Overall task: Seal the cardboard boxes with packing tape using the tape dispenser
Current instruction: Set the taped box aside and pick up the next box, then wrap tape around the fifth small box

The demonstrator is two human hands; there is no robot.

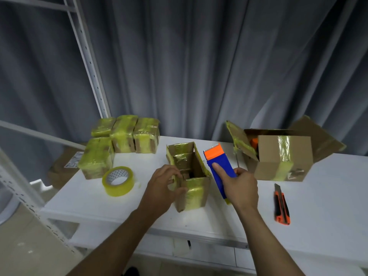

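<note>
A small open cardboard box point(196, 188) with yellow tape on its sides stands on the white table point(328, 206), its flaps up. My left hand point(163, 183) grips the near left flap and corner of that box. My right hand point(242, 186) holds a blue tape dispenser point(220, 166) with an orange blade end, just right of the box and pointing away from me. Several taped-up boxes point(124, 138) are stacked at the back left. A larger open cardboard box point(278, 156) sits at the back right.
A loose roll of yellowish packing tape point(117, 181) lies left of my left hand. An orange and black utility knife point(281, 205) lies at the right. A white shelf frame point(89, 62) and a grey curtain stand behind; another carton point(63, 168) sits below left.
</note>
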